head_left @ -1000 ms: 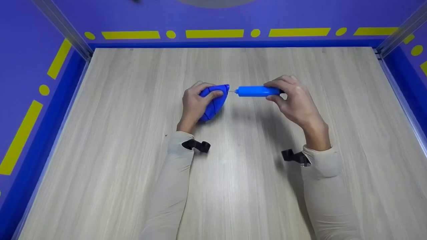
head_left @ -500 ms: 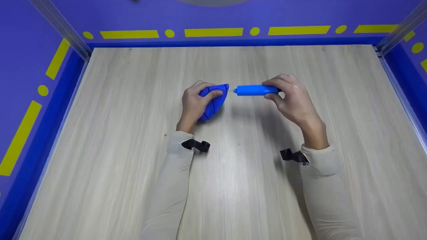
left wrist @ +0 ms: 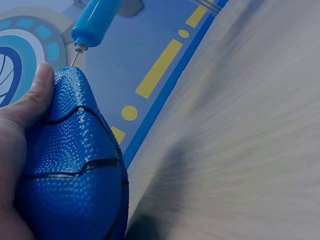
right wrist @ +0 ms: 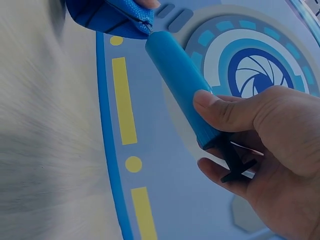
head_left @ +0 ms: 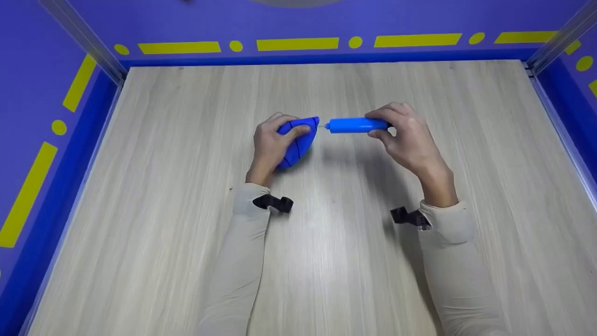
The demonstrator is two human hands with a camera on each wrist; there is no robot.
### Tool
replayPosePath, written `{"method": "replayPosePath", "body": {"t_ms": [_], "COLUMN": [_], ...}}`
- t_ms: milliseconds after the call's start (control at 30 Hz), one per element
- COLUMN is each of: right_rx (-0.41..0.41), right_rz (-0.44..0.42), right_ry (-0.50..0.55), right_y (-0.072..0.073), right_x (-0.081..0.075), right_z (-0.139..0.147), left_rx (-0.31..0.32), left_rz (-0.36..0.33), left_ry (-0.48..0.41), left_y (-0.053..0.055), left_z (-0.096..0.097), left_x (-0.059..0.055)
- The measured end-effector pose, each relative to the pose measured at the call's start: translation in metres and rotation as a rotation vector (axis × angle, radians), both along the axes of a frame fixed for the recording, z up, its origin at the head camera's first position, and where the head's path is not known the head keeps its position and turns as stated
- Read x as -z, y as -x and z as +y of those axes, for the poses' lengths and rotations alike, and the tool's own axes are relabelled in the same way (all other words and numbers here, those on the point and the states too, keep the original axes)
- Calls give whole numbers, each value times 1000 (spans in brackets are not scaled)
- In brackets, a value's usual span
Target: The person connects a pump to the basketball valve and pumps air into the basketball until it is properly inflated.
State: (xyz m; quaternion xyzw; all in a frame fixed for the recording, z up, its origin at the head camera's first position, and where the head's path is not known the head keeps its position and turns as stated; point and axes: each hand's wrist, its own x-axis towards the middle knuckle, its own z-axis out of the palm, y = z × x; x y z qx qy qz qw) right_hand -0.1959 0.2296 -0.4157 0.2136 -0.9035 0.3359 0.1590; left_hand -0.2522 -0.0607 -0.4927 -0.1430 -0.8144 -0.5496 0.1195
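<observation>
At pale wood-grain table (head_left: 336, 284), gripping flattened blue rubber ball (head_left: 299, 148) at left in left hand (head_left: 272, 147), pinching cylindrical blue plastic pump (head_left: 352, 125) in right hand (head_left: 410, 137). Probably inflating; next, keep thin silvery metal needle (left wrist: 75, 58) aligned.

You've got the ball (left wrist: 75, 142) gripped in your left hand (left wrist: 12, 142), thumb right up by its narrow end, and the pump (left wrist: 96, 25) has its thin needle (left wrist: 74, 59) meeting that end, blue wall (left wrist: 155, 30) behind.

Comprised a wood-grain tabletop (head_left: 163, 140), bounded on three sides by blue-violet panels (head_left: 298, 23) with yellow bars (head_left: 297, 44) and dots (head_left: 236, 46); included metal corner posts (head_left: 83, 39) and a circular aperture emblem (right wrist: 261, 78).
</observation>
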Motion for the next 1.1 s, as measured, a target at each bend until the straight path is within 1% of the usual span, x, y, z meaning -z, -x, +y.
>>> {"method": "replayPosePath", "body": {"t_ms": [233,533,933,1100], "right_rx": [13,0,-2,-3], "right_rz": [-20,-18,-36,-44], "right_ry": [2,6,24,29], "right_y": [1,4,5,6], "right_x": [2,7,10,12], "right_z": [0,1,2,1], "left_rx": [3,21,42,39], "left_rz": [-12,-2,-17,-29], "left_ry": [-22,-42,-64,-70], "left_y": [0,0,-2,-2], "left_z": [0,0,-1,-1], "left_x": [0,-1,-1,-2]}}
